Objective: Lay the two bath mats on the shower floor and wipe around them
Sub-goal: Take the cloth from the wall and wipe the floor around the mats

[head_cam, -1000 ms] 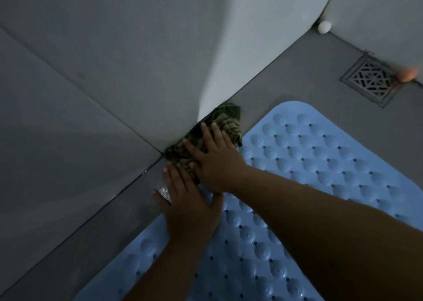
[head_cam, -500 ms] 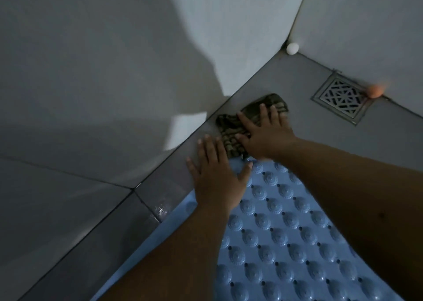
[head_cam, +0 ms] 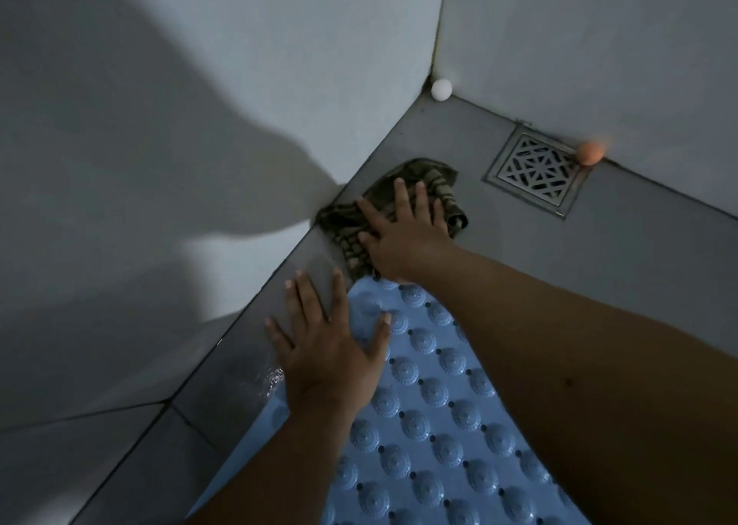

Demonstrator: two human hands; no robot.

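Blue studded bath mat [head_cam: 431,424] lies along the shower floor's [head_cam: 659,284] wall edge; the left hand [head_cam: 331,348] presses its corner, grip flat, while the right hand [head_cam: 403,233], fingers spread, pins a dark cloth [head_cam: 347,229] beside the drain [head_cam: 535,169].

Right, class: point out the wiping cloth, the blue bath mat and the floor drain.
wiping cloth [head_cam: 443,177]: head view, far edge beyond the fingers.
blue bath mat [head_cam: 431,424]: head view, bumpy top between the arms.
floor drain [head_cam: 533,171]: head view, middle of the metal grate.
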